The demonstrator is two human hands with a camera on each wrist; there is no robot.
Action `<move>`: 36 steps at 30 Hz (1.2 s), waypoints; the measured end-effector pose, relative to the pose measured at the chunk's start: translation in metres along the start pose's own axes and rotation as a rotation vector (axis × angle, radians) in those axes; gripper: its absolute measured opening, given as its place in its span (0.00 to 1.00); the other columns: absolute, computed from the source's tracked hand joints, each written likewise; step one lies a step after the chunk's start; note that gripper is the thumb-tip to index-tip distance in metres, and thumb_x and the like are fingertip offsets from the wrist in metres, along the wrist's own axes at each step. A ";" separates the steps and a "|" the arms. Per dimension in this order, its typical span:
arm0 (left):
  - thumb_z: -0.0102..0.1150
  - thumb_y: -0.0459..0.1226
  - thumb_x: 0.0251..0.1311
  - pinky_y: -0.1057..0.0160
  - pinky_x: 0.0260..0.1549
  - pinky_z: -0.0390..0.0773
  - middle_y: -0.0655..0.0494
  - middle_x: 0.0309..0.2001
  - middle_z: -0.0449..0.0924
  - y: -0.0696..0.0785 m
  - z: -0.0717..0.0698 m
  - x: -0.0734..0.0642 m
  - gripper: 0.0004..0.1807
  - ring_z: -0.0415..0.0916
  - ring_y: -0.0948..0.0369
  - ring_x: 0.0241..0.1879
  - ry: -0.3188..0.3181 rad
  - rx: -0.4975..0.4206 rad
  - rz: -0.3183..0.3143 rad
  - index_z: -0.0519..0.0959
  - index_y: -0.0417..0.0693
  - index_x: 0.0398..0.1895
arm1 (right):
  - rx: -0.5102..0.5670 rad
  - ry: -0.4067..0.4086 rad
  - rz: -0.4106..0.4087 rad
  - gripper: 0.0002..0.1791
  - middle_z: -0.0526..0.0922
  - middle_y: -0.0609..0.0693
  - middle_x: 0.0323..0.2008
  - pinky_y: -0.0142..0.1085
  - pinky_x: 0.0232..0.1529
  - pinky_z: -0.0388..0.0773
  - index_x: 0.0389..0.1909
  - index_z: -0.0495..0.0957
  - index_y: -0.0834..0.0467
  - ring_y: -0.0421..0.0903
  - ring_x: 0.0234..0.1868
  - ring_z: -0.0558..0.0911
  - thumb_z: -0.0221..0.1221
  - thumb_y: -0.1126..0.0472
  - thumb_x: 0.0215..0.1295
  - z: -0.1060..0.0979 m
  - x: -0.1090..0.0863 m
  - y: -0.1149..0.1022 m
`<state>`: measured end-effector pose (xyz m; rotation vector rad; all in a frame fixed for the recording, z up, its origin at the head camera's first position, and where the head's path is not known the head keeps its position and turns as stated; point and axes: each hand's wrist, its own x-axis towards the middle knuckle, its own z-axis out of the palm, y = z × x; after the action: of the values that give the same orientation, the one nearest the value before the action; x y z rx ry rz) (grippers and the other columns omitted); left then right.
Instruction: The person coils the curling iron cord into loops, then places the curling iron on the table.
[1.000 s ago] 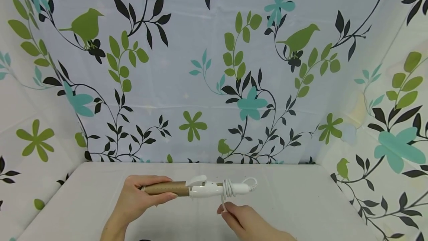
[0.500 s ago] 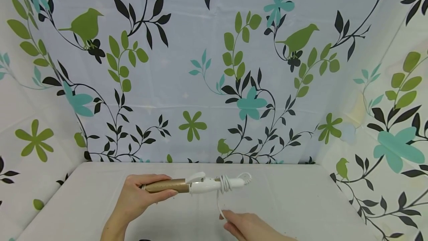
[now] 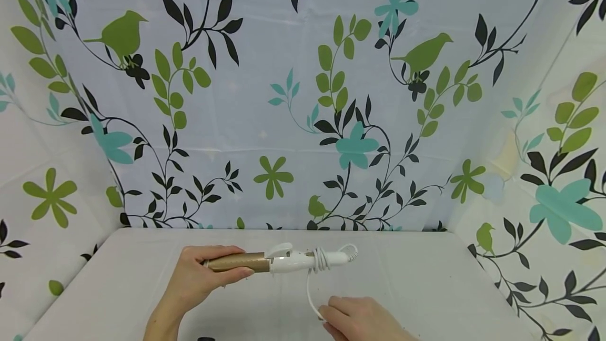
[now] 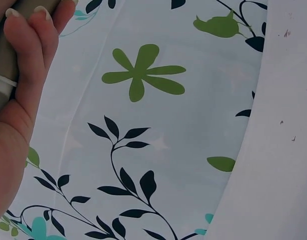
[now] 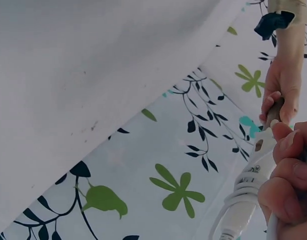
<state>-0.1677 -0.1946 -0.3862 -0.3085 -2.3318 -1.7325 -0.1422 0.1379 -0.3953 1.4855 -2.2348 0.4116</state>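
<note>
A curling iron (image 3: 290, 263) with a gold barrel and a white handle is held level over the table in the head view. My left hand (image 3: 196, 278) grips it by the barrel, fingers above and thumb below. White cord (image 3: 321, 260) is wound several times round the handle, and a small loop of it curls off the far right end. From the winding a length of cord drops to my right hand (image 3: 360, 319), which pinches it below the handle. In the right wrist view, the printed handle (image 5: 251, 172) shows beside my curled right fingers (image 5: 288, 177).
Under both hands lies a white table (image 3: 416, 278). A cloth (image 3: 236, 104) printed with leaves, birds and flowers hangs behind it and along both sides. A small dark object (image 3: 205, 339) peeks in at the bottom edge of the head view.
My right hand has drawn the cord down and to the right, so the free length is longer. The handle end has shifted slightly left and up; my left hand has kept its hold.
</note>
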 end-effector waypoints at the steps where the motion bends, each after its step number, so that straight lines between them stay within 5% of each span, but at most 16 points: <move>1: 0.82 0.35 0.40 0.60 0.25 0.83 0.57 0.34 0.89 0.000 0.000 0.000 0.20 0.83 0.62 0.28 -0.005 -0.001 0.003 0.89 0.44 0.41 | -0.026 0.030 -0.026 0.04 0.73 0.38 0.26 0.10 0.28 0.59 0.40 0.79 0.53 0.27 0.24 0.64 0.57 0.58 0.75 -0.002 0.001 0.000; 4: 0.82 0.34 0.40 0.60 0.26 0.83 0.58 0.35 0.89 -0.001 -0.001 0.001 0.20 0.84 0.62 0.30 -0.020 -0.011 0.007 0.89 0.43 0.41 | -0.109 0.116 -0.106 0.14 0.69 0.39 0.25 0.11 0.25 0.55 0.40 0.78 0.54 0.29 0.23 0.61 0.45 0.55 0.80 -0.009 0.004 0.001; 10: 0.81 0.33 0.43 0.60 0.23 0.82 0.56 0.35 0.89 -0.001 -0.001 0.002 0.17 0.83 0.62 0.28 -0.068 -0.029 0.066 0.89 0.44 0.40 | -0.247 0.242 -0.241 0.20 0.67 0.39 0.26 0.14 0.26 0.51 0.39 0.76 0.56 0.31 0.24 0.59 0.44 0.46 0.79 -0.027 0.015 0.005; 17: 0.80 0.32 0.43 0.60 0.21 0.82 0.57 0.34 0.89 -0.002 -0.001 0.001 0.17 0.83 0.63 0.27 -0.098 -0.053 0.117 0.89 0.43 0.40 | -0.374 0.421 -0.297 0.16 0.69 0.42 0.22 0.15 0.23 0.59 0.32 0.79 0.58 0.34 0.21 0.64 0.49 0.56 0.79 -0.046 0.034 0.011; 23: 0.79 0.30 0.44 0.60 0.21 0.82 0.55 0.34 0.89 -0.004 0.000 0.000 0.16 0.83 0.65 0.27 -0.140 -0.070 0.184 0.88 0.41 0.39 | -0.359 0.485 -0.233 0.19 0.70 0.43 0.20 0.16 0.20 0.67 0.28 0.79 0.59 0.34 0.18 0.66 0.52 0.53 0.77 -0.049 0.040 0.018; 29: 0.79 0.30 0.45 0.61 0.21 0.81 0.54 0.33 0.89 -0.004 0.000 0.000 0.15 0.82 0.65 0.26 -0.179 -0.077 0.232 0.88 0.43 0.39 | -0.294 0.491 -0.116 0.21 0.67 0.42 0.18 0.16 0.19 0.63 0.25 0.78 0.56 0.33 0.16 0.64 0.54 0.47 0.74 -0.047 0.040 0.031; 36: 0.79 0.29 0.44 0.62 0.17 0.79 0.56 0.32 0.89 -0.004 -0.003 -0.001 0.15 0.81 0.67 0.24 -0.182 -0.077 0.252 0.89 0.43 0.39 | -0.210 0.468 -0.082 0.18 0.69 0.42 0.19 0.15 0.21 0.62 0.30 0.83 0.57 0.33 0.17 0.64 0.56 0.49 0.73 -0.046 0.040 0.042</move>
<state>-0.1682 -0.1983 -0.3891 -0.7679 -2.2312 -1.7344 -0.1861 0.1437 -0.3363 1.2186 -1.7838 0.4317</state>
